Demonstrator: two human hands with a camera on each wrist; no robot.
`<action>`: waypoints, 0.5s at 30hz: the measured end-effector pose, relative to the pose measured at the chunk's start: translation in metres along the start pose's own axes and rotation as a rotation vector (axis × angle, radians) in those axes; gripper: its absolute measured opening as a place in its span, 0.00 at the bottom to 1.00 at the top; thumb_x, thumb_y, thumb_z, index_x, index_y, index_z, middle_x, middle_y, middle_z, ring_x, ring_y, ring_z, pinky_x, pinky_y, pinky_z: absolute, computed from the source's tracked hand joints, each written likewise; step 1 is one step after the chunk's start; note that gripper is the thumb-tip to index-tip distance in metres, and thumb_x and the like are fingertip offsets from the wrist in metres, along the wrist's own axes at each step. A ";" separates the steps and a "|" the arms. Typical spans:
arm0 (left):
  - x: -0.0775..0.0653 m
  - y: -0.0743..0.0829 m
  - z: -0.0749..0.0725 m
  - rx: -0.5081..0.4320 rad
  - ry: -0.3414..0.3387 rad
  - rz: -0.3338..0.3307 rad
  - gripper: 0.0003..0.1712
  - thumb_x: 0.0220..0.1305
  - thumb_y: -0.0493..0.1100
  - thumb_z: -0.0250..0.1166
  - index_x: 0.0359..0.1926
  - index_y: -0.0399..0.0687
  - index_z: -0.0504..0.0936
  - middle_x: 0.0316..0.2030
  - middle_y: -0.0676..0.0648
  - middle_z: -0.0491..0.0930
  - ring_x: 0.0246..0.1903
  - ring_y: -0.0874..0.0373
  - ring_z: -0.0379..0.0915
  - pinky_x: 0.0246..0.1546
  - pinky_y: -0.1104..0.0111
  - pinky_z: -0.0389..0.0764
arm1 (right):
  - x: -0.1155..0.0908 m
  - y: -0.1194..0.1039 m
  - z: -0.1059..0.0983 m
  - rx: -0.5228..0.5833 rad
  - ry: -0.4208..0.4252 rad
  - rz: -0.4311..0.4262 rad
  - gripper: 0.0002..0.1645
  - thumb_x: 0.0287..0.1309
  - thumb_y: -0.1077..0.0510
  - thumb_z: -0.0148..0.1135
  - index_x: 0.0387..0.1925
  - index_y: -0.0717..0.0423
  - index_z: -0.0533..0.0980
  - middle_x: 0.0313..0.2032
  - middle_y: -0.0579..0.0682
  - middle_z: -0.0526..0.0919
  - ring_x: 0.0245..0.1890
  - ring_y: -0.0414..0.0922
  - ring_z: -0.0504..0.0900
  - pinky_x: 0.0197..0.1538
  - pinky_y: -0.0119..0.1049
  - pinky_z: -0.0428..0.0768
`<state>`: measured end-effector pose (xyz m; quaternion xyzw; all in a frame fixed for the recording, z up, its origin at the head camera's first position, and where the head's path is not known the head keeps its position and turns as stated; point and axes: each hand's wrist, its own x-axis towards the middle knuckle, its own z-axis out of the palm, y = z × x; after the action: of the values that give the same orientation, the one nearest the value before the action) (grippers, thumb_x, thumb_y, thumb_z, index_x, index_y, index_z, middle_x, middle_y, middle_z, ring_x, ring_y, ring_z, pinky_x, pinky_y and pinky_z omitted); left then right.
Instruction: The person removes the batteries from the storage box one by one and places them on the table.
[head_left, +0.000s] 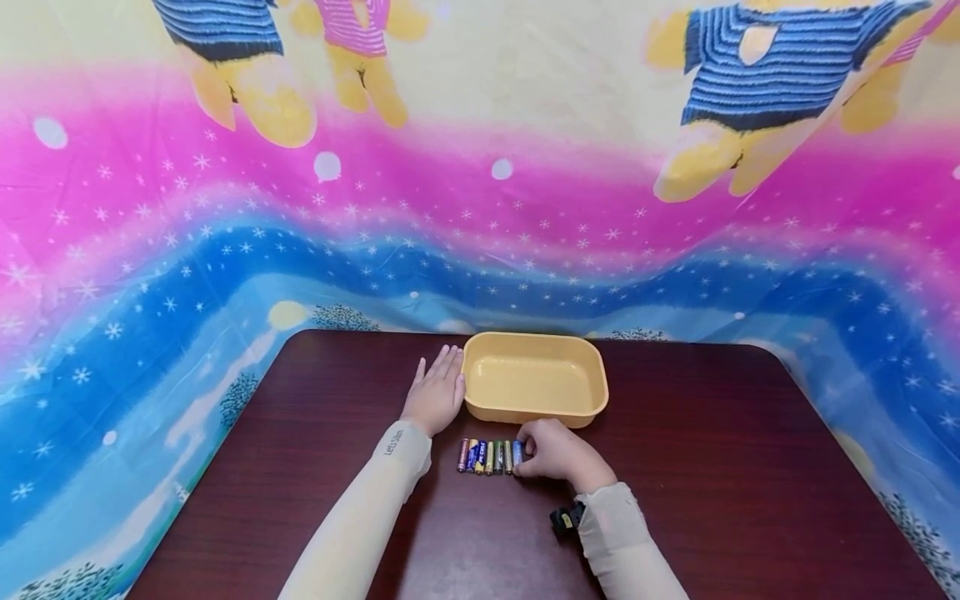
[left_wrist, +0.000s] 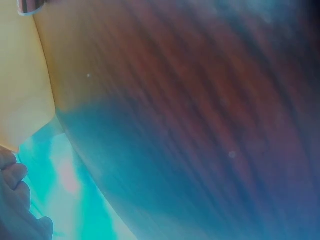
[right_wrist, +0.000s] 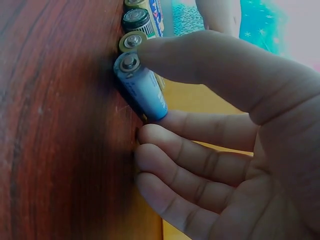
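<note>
Several batteries lie side by side in a row in front of a yellow plastic basin [head_left: 536, 417]. At the row's right end, my right hand [head_left: 558, 454] pinches a blue battery [right_wrist: 145, 92] lengthwise, thumb at its tip end and index finger at its base. A gold-ended battery [right_wrist: 132, 41] lies right beside it. My left hand [head_left: 435, 400] rests with straight fingers along the basin's left side. In the left wrist view, only curved fingertips of the left hand [left_wrist: 17, 200] show at the lower left, below the basin wall [left_wrist: 25, 75].
The dark red wooden table [head_left: 712, 467] has rounded far corners. Behind it hangs a colourful cloth [head_left: 495, 225] with bears and snowflakes. A black wrist device [head_left: 566, 519] sits at the right sleeve.
</note>
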<state>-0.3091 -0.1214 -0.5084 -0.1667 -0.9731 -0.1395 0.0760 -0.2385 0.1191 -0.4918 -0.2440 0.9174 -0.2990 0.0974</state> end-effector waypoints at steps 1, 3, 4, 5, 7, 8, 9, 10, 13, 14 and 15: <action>0.000 0.000 0.000 -0.003 0.000 -0.001 0.32 0.82 0.50 0.37 0.79 0.44 0.56 0.79 0.47 0.53 0.79 0.54 0.41 0.78 0.51 0.39 | 0.000 0.000 0.000 -0.001 0.000 0.001 0.16 0.42 0.61 0.79 0.33 0.60 0.80 0.24 0.48 0.78 0.24 0.39 0.72 0.28 0.34 0.73; 0.001 -0.001 0.000 -0.010 0.004 -0.001 0.32 0.82 0.50 0.38 0.79 0.44 0.56 0.79 0.47 0.53 0.79 0.54 0.41 0.78 0.50 0.39 | 0.000 0.000 0.000 0.000 0.001 0.003 0.17 0.43 0.60 0.79 0.34 0.60 0.80 0.24 0.47 0.78 0.24 0.39 0.72 0.29 0.34 0.74; 0.001 -0.001 0.000 -0.009 0.006 0.001 0.32 0.82 0.50 0.38 0.79 0.44 0.56 0.79 0.47 0.53 0.79 0.54 0.41 0.78 0.50 0.40 | 0.001 0.000 0.000 0.002 0.002 0.004 0.17 0.43 0.60 0.79 0.35 0.61 0.81 0.24 0.47 0.78 0.24 0.39 0.72 0.29 0.34 0.74; 0.001 -0.002 -0.001 -0.009 0.007 0.003 0.32 0.82 0.50 0.38 0.79 0.44 0.56 0.78 0.46 0.54 0.79 0.54 0.41 0.78 0.50 0.40 | 0.000 0.001 -0.001 0.005 0.003 0.004 0.17 0.44 0.60 0.79 0.35 0.61 0.81 0.24 0.47 0.78 0.24 0.39 0.72 0.29 0.34 0.74; 0.001 -0.003 -0.001 -0.006 0.007 0.007 0.32 0.82 0.51 0.38 0.79 0.43 0.57 0.78 0.46 0.54 0.79 0.53 0.42 0.78 0.50 0.40 | -0.001 0.001 0.000 0.012 0.005 0.009 0.18 0.45 0.59 0.79 0.37 0.61 0.81 0.24 0.46 0.78 0.24 0.39 0.73 0.29 0.34 0.74; 0.001 -0.004 -0.001 -0.001 0.005 0.008 0.32 0.82 0.51 0.38 0.79 0.43 0.57 0.78 0.46 0.55 0.79 0.53 0.42 0.78 0.50 0.41 | -0.001 0.001 0.000 0.014 0.005 0.009 0.18 0.46 0.59 0.79 0.37 0.61 0.81 0.24 0.46 0.78 0.24 0.38 0.73 0.29 0.34 0.74; 0.001 -0.004 -0.001 0.004 0.003 0.008 0.32 0.82 0.51 0.38 0.79 0.44 0.57 0.78 0.46 0.55 0.79 0.53 0.42 0.78 0.50 0.41 | -0.002 0.001 0.000 0.014 0.007 0.009 0.17 0.47 0.59 0.78 0.38 0.62 0.81 0.24 0.45 0.78 0.24 0.38 0.73 0.29 0.33 0.74; 0.001 -0.005 -0.001 0.008 0.002 0.008 0.32 0.81 0.51 0.38 0.79 0.43 0.58 0.78 0.46 0.55 0.79 0.53 0.43 0.78 0.50 0.41 | -0.003 0.001 0.000 0.014 0.008 0.007 0.17 0.49 0.59 0.77 0.39 0.62 0.81 0.24 0.45 0.78 0.24 0.38 0.73 0.29 0.33 0.75; 0.000 -0.005 -0.002 0.022 -0.007 -0.003 0.32 0.81 0.51 0.39 0.79 0.44 0.58 0.78 0.46 0.55 0.79 0.53 0.43 0.77 0.49 0.42 | -0.006 0.001 -0.002 0.020 0.014 -0.006 0.14 0.55 0.59 0.73 0.41 0.62 0.82 0.26 0.44 0.79 0.24 0.37 0.74 0.29 0.33 0.77; 0.000 -0.005 -0.003 0.026 -0.009 -0.009 0.32 0.81 0.52 0.39 0.79 0.44 0.59 0.78 0.46 0.56 0.79 0.53 0.43 0.77 0.48 0.42 | -0.007 0.002 -0.004 0.020 0.017 -0.015 0.13 0.57 0.59 0.71 0.42 0.62 0.82 0.26 0.43 0.79 0.25 0.37 0.75 0.30 0.33 0.77; 0.000 -0.005 -0.003 0.030 -0.014 -0.016 0.32 0.81 0.52 0.39 0.79 0.45 0.59 0.78 0.47 0.56 0.79 0.52 0.42 0.77 0.47 0.42 | -0.009 0.002 -0.006 0.021 0.023 -0.022 0.12 0.59 0.59 0.71 0.42 0.62 0.82 0.27 0.43 0.80 0.26 0.37 0.75 0.31 0.34 0.78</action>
<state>-0.3102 -0.1270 -0.5064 -0.1588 -0.9769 -0.1245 0.0708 -0.2334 0.1278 -0.4876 -0.2497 0.9124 -0.3125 0.0860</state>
